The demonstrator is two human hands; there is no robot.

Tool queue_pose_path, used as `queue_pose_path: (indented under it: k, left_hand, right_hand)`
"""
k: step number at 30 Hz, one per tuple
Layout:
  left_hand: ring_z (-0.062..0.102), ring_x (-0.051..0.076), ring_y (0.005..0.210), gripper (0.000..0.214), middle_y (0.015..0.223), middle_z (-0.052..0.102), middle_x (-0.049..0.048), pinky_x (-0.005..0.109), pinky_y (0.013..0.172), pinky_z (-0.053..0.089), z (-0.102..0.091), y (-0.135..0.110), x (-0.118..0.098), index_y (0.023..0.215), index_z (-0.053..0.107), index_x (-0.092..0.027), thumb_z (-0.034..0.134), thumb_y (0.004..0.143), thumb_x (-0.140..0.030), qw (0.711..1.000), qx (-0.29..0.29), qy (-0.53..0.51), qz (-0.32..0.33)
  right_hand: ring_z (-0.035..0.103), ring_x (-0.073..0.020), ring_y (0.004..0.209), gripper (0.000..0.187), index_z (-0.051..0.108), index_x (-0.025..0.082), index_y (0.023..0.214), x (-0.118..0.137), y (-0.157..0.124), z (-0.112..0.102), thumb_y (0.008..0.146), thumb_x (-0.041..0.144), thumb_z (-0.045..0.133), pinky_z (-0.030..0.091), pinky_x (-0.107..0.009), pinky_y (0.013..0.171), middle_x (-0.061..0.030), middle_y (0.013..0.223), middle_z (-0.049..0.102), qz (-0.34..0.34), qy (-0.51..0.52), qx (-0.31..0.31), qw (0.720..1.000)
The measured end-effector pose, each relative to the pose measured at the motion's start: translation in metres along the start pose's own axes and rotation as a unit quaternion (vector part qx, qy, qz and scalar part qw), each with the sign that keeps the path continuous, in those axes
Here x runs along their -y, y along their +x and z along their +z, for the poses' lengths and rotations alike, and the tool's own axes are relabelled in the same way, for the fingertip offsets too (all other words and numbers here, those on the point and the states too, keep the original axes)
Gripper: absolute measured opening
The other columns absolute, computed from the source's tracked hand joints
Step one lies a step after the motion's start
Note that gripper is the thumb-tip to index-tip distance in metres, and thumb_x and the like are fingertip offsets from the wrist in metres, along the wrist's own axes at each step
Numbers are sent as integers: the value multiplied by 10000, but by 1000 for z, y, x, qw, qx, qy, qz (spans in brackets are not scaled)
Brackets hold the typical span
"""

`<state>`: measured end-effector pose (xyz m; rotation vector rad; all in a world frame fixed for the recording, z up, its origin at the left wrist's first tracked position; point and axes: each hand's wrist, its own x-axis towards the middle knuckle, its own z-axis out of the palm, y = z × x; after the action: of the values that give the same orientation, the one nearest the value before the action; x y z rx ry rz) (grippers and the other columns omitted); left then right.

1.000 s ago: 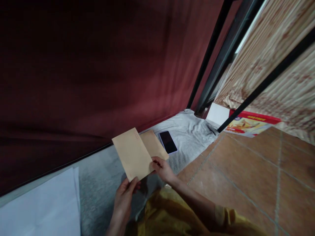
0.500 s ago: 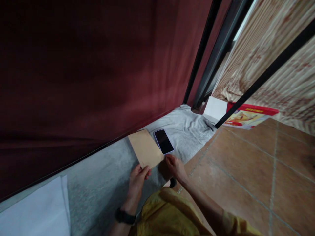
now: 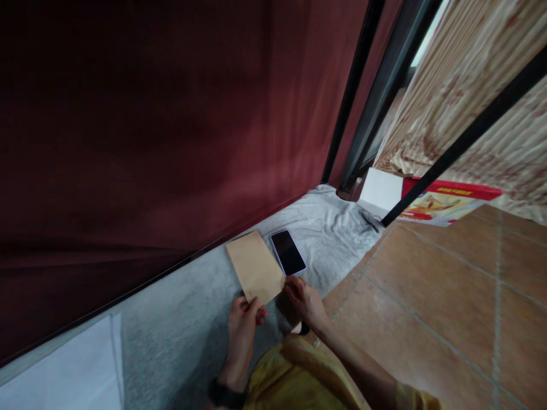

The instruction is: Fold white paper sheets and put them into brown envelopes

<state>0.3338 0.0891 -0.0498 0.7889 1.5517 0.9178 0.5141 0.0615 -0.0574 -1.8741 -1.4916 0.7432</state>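
Note:
A flat tan sheet that looks like a kraft paper envelope (image 3: 255,266) is held over the grey cover. My left hand (image 3: 244,320) pinches its near left corner, thumb on top. At its near right corner, the fingers of my right hand (image 3: 302,296) close on the edge; the fingertips are partly hidden. Just right of the envelope lies a phone (image 3: 289,253) with a dark screen and a pale purple case, close to my right fingers.
White paper sheets (image 3: 68,370) lie on the grey cover (image 3: 171,319) at lower left. A dark red curtain (image 3: 192,142) hangs along the far side. Black poles (image 3: 461,142) stand at right, near a red and white cardboard box (image 3: 444,200) on the tiled floor (image 3: 427,302).
The view has shifted slightly, so everything sits a little lower and to the right. Both hands keep hold of the envelope, which looks nearly unchanged in position beside the phone.

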Motion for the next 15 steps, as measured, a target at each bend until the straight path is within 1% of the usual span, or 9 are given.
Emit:
queue_pose_path:
  k: [3,5,7,10,12,13,15]
  left_hand:
    - [667,184,497,238,609,679,-5,241,439,439,-1,-1,-2,951,540,-199,641,814,-365,999,1,50,4]
    - [639,185,458,238,579,646,-31,258,439,434,-5,-2,-4,1037,544,-196,564,886,-379,993,8,119,0]
    - [639,199,471,317,604,655,-28,283,468,444,-11,-4,-5,1168,536,-190,519,928,-395,978,2,209,13]
    - [709,236,654,459,820,748,53,319,590,486,-21,-4,-5,1342,494,-187,526,940,-408,936,-53,338,85]
    - [732,261,797,500,959,763,108,341,691,513,-27,1,-6,1376,495,-168,517,941,-414,915,-77,375,128]
    - [734,268,852,502,997,760,127,350,740,523,-29,4,-7,1370,509,-151,506,941,-413,914,-73,374,141]
    - [730,272,929,488,1032,754,142,357,815,534,-29,12,-8,1334,551,-132,494,929,-399,922,-50,353,154]
  right_hand:
    - [705,-196,1011,241,680,231,1185,1,1,-1,989,246,541,507,-263,860,-53,1143,739,4,-2,13,1000]
    - [706,-195,1015,249,674,233,1202,1,2,-1,988,246,547,503,-259,864,-48,1135,741,4,-1,21,1000]
    - [707,-197,1014,257,671,227,1212,1,2,-1,986,243,550,502,-261,867,-51,1125,743,2,0,23,1000]
    - [710,-204,1010,258,675,215,1207,0,2,1,988,250,543,506,-268,867,-59,1117,746,-1,6,16,1000]
    - [711,-205,1014,260,679,218,1201,-1,2,3,995,262,527,510,-270,864,-62,1125,747,-2,11,12,1000]
    - [711,-207,1018,261,681,220,1197,-2,2,3,998,266,519,512,-272,865,-64,1132,747,-1,11,10,1000]
    - [712,-213,1023,266,683,219,1195,-3,2,4,999,268,509,515,-278,873,-69,1134,749,-2,10,10,1000]
